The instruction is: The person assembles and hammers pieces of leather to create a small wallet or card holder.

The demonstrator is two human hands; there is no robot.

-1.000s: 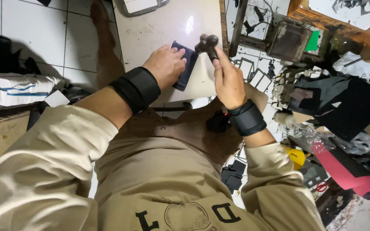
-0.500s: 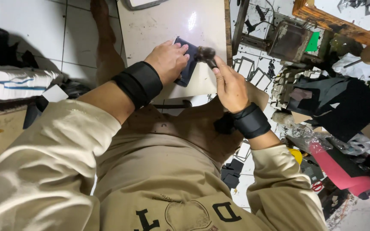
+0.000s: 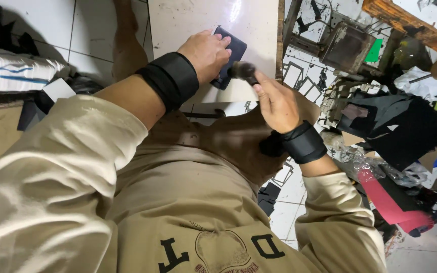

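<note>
Our left hand (image 3: pixel 207 53) lies flat on a dark blue flat piece (image 3: pixel 231 53) on the white table (image 3: pixel 188 20) — fingers spread. Our right hand (image 3: pixel 275 101) grips a small tool (image 3: pixel 242 71), maybe a brush — blurred — touching that piece's edge.

There were two hands, the left hand (image 3: pixel 206 53) and the right hand (image 3: pixel 275 101). Two black wristbands (image 3: pixel 170 81) were worn. One dark flat piece (image 3: pixel 231 53) lay on one pale board (image 3: pixel 188 23). One tool (image 3: pixel 242 71) showed. One red roll (image 3: pixel 395 205) lay at right.
</note>
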